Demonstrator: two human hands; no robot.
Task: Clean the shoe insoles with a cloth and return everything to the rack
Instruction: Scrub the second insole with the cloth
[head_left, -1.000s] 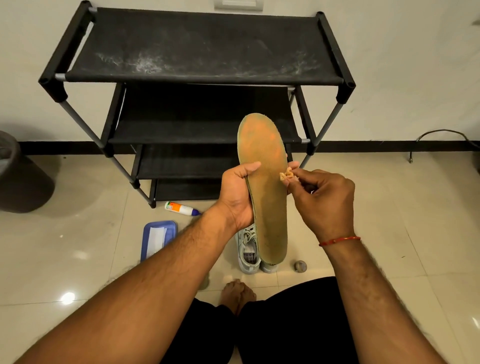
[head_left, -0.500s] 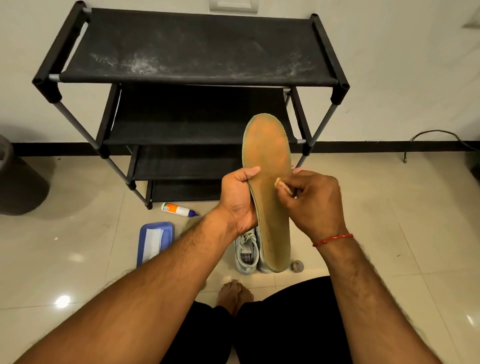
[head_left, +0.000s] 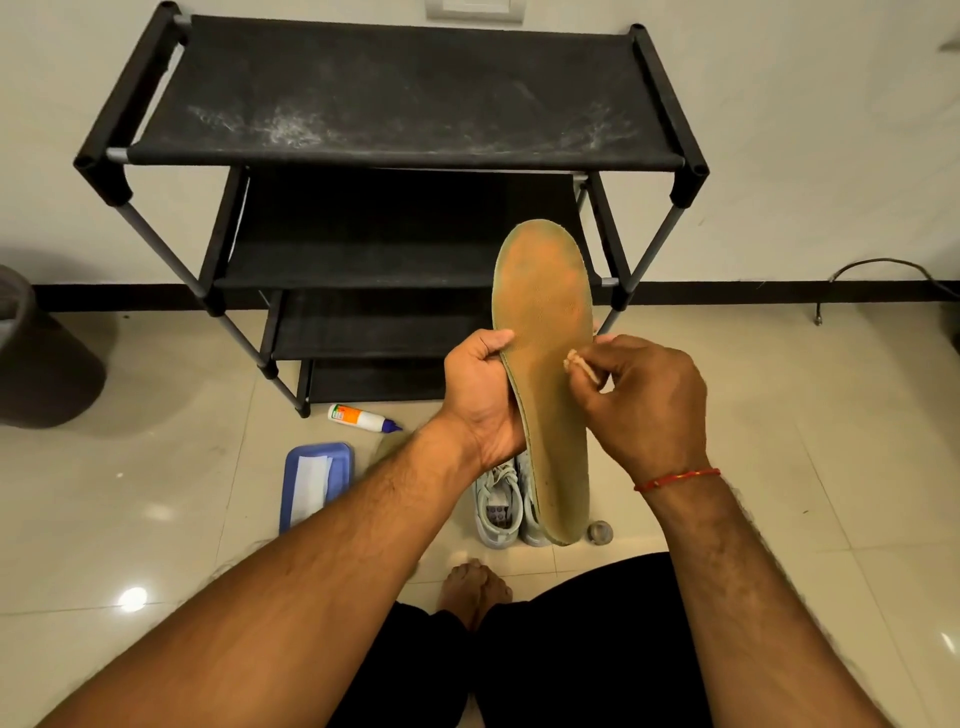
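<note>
While the insole (head_left: 545, 291) stood upright in the air in front of the rack (head_left: 395, 98), toe end up and heel hanging over the 2 shoes (head_left: 498, 512) on the floor, both hands were on it. The left hand (head_left: 478, 400) gripped its left edge about halfway along, thumb laid on the top face and fingers curled behind. The right hand (head_left: 654, 400) pinched a small wad of cloth (head_left: 576, 364) between thumb and fingertips and pressed it to the face close to the right edge.

From where I stood, the face looked grubby and blotched over its whole length, so I judged the wiping far from done. That wad covered very little, so short overlapping strokes from toe to heel seemed the sensible way. The insole looked thin and bendy, so the left fingers would do best backing the spot being rubbed, moving along as the cloth moved. A bottle (head_left: 361, 418) and a blue tray (head_left: 317, 483) lay on the floor near the rack's foot.
</note>
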